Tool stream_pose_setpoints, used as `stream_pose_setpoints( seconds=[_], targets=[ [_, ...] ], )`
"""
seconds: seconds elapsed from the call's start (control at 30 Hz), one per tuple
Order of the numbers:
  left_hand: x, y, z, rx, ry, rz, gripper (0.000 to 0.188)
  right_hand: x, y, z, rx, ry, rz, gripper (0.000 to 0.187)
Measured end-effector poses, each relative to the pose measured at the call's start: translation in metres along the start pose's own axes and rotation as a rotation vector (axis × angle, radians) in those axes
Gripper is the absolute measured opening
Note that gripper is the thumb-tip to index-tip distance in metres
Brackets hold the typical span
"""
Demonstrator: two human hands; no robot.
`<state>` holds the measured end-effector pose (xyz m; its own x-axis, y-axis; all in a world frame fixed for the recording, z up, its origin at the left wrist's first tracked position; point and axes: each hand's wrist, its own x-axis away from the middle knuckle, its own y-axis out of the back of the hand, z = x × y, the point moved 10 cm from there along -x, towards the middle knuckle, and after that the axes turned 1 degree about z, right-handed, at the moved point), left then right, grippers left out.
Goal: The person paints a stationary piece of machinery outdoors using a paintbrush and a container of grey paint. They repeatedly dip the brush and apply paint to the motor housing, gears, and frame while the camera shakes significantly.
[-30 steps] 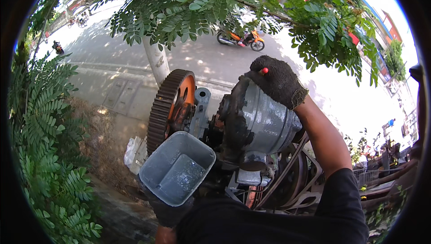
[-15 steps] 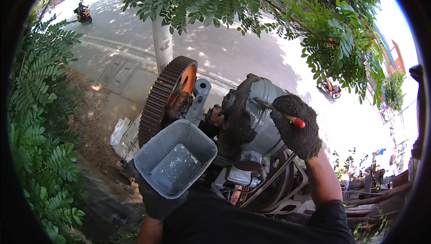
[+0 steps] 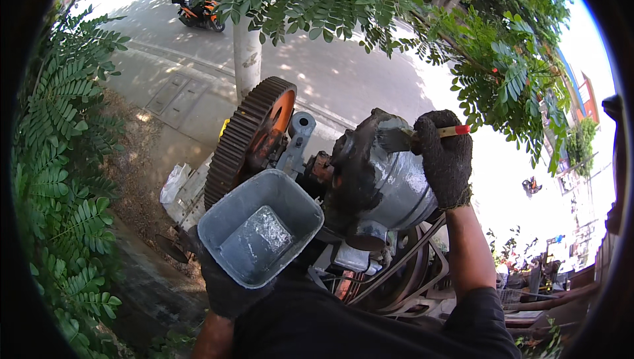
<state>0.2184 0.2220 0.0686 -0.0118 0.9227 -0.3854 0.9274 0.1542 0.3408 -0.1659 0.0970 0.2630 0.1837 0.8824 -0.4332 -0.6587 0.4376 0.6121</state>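
My right hand (image 3: 444,160), in a dark work glove, grips a paintbrush (image 3: 454,131) by its red-tipped wooden handle. The bristles lie against the upper part of a rounded metal housing (image 3: 403,174). Wet-looking grey paint covers much of that housing, while its left side is still dark and grimy. In my gloved left hand (image 3: 228,290) is a grey plastic tub (image 3: 290,191), tilted so its inside shows, with a shallow pool of grey paint at the bottom. The tub hides most of the left fingers.
Left of the housing stands a large toothed gear wheel (image 3: 247,138) with an orange face, beside a grey lever arm (image 3: 297,141). Below the housing is a spoked wheel (image 3: 409,280). Leafy branches (image 3: 59,194) crowd the left and top. A motorcycle (image 3: 198,14) is on the road beyond a pole (image 3: 247,62).
My right hand has moved up with the brush, whose bristles now lie higher on the housing. The tub has shifted slightly. On the road, the motorcycle has moved right and a truck shows more.
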Motion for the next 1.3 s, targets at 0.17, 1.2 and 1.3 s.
stream_pose_setpoints(
  seconds=[0.17, 1.2, 1.3],
  targets=[
    [0.003, 0.011, -0.011, -0.075, -0.057, -0.034, 0.133, 0.001, -0.018, -0.013, -0.021, -0.09, 0.093, 0.029],
    [0.002, 0.004, -0.023, -0.054, -0.154, -0.038, 0.114, 0.117, -0.053, 0.031, 0.335, 0.318, 0.356, 0.02],
    [0.018, 0.008, -0.009, -0.059, -0.121, -0.045, 0.116, 0.089, -0.014, 0.043, 0.39, 0.336, 0.164, 0.015]
  ],
)
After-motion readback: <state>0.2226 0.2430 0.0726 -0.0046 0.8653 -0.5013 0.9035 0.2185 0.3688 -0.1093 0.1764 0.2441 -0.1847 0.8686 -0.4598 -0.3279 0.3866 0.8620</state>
